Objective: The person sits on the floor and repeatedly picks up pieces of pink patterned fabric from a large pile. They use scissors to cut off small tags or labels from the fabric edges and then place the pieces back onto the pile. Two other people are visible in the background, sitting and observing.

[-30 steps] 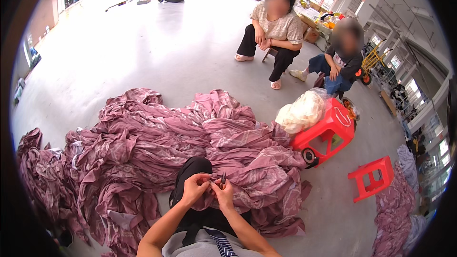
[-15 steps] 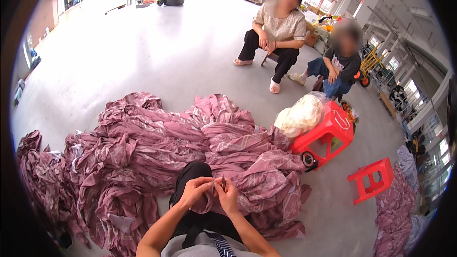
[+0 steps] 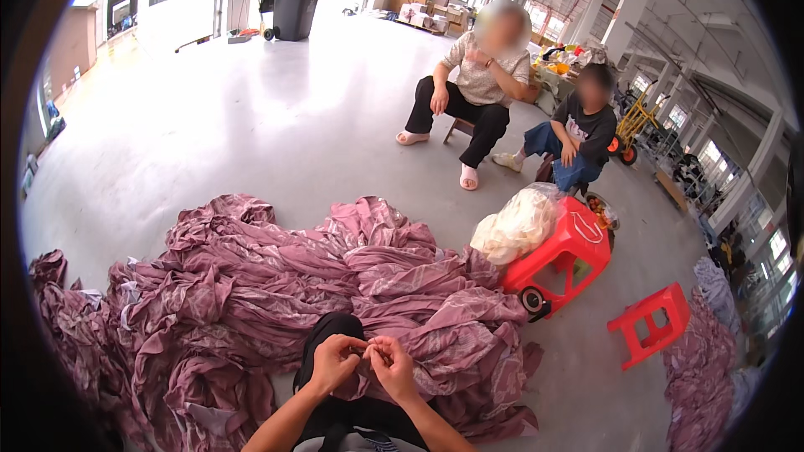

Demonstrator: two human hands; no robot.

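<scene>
My left hand (image 3: pixel 337 362) is closed in a pinch on the edge of a mauve-pink patterned cloth (image 3: pixel 276 272), above my dark-trousered lap. Fingertips nearly touching it, my right hand (image 3: pixel 392 368) is closed too, around a small dark pointed tool (image 3: pixel 386 358) that the fingers mostly cover. Its exact kind is too small to tell. Part of the cloth hangs down between both hands. The rest lies in a large crumpled heap on the floor, spread in front of me and to my left.
Right of the heap stands a red plastic stool (image 3: pixel 563 261) with a bag of cream-coloured material (image 3: pixel 517 226) against it. A second red stool (image 3: pixel 651 325) lies near another cloth pile (image 3: pixel 702 368). Two people sit ahead at the right. A dark wheeled bin (image 3: pixel 295 7) stands far back.
My view has tilted up slightly. My fingertips have drawn closer together, and the dark tool shows less. One seated person has raised a hand toward the head.
</scene>
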